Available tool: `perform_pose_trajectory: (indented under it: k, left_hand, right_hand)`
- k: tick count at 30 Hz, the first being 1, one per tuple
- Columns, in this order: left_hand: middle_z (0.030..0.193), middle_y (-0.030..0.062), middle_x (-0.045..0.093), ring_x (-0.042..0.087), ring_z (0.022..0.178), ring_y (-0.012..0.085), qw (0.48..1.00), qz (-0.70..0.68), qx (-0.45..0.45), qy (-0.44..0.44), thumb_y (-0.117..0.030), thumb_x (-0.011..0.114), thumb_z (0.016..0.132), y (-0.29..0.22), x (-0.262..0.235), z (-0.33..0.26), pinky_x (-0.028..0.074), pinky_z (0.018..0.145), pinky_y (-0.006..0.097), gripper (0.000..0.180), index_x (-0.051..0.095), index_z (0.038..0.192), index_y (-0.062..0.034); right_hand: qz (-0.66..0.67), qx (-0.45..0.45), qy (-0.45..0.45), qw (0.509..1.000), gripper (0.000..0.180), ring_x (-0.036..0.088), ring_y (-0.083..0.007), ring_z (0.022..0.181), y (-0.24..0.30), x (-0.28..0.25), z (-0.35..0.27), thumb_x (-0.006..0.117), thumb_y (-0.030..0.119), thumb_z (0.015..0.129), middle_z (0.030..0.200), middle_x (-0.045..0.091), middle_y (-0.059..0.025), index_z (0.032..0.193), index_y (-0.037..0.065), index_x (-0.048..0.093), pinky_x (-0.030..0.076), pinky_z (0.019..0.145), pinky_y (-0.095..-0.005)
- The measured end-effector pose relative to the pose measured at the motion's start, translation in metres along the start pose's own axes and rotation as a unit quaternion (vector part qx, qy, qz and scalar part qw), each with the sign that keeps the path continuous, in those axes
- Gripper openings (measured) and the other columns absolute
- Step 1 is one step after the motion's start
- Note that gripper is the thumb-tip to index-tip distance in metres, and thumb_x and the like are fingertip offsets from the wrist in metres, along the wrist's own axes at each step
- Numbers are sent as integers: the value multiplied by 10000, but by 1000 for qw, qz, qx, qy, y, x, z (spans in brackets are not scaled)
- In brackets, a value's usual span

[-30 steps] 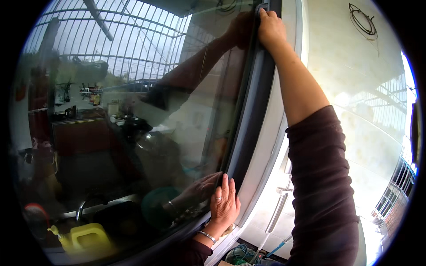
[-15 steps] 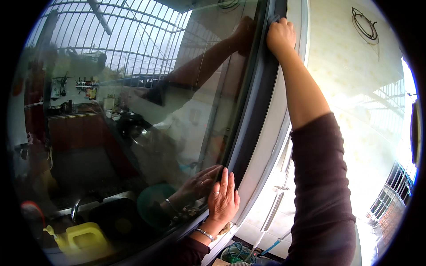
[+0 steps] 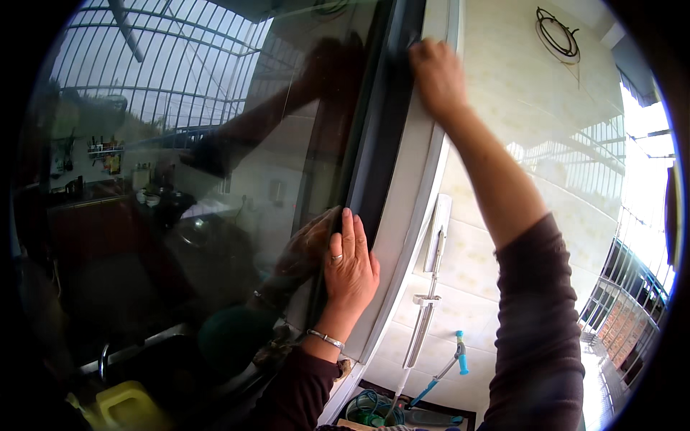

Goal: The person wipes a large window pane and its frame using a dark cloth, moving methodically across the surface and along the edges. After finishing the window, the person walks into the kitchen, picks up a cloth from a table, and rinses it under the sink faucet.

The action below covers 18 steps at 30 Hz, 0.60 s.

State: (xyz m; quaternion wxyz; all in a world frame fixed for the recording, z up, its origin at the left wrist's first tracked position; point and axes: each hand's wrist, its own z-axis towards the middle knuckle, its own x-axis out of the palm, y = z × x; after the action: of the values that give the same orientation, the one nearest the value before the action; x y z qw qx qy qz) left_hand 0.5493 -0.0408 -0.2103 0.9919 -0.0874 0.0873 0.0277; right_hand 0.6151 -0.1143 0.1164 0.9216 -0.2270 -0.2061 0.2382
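A large glass window pane [image 3: 215, 287] fills the left side, set in a dark window frame [image 3: 381, 136] that runs up beside a pale wall edge. My left hand [image 3: 351, 269] lies on the lower part of this frame, fingers stretched upward and flat, with a ring and a bracelet on it. Higher up, my right hand [image 3: 438, 79] is closed at the frame's outer edge, slightly blurred. A scrap of dark grey cloth [image 3: 412, 39] shows at its fingertips; most of it is hidden.
Behind the glass are a yellow jug [image 3: 129, 406] and a sink tap [image 3: 104, 363]. A flat mop [image 3: 424, 323] leans on the tiled wall, near a blue-handled tool [image 3: 461, 352]. A black cable coil [image 3: 557, 36] hangs above. Metal bars [image 3: 624, 287] stand at the right.
The view has shifted to the right, bringing more of the mop and blue-handled tool into sight. My right hand is a little lower along the frame; my left hand still presses flat on it.
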Motion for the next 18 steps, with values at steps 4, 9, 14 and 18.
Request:
perform_pose_trajectory:
  k: [4, 9, 14, 18]
  left_hand:
    - [1564, 195, 277, 413, 1162, 315, 1000, -13, -4, -3, -180, 646, 819, -1, 3, -3, 382, 1014, 373, 707, 381, 1428, 64]
    - [1565, 200, 270, 411, 1150, 322, 1000, 20, 4, -20, -174, 655, 811, 6, -3, -2, 370, 1030, 383, 715, 382, 1426, 65]
    - [1549, 211, 294, 414, 1174, 346, 999, 20, -17, 18, -169, 667, 804, -3, -5, 0, 379, 1035, 394, 714, 390, 1425, 46]
    - [1542, 225, 292, 435, 1203, 390, 997, -49, -4, 58, -144, 681, 802, 1, -28, 7, 419, 1017, 422, 699, 399, 1416, 34]
  right_hand:
    - [-1, 65, 19, 998, 216, 558, -319, 1042, -46, -11, 31, 514, 117, 884, 1053, 604, -80, 1031, 132, 671, 487, 865, -423]
    - [92, -20, 35, 995, 142, 548, -305, 1007, 13, -10, -41, 601, 54, 789, 1005, 587, -77, 872, 111, 701, 502, 861, -386]
    - [262, -20, 145, 954, 93, 534, -276, 936, 70, -66, -133, 653, 44, 750, 921, 548, -81, 833, 69, 686, 495, 833, -375]
    - [348, 77, 176, 918, 206, 534, -276, 972, 88, -85, -159, 672, 21, 730, 964, 568, -86, 922, 80, 719, 497, 850, -362]
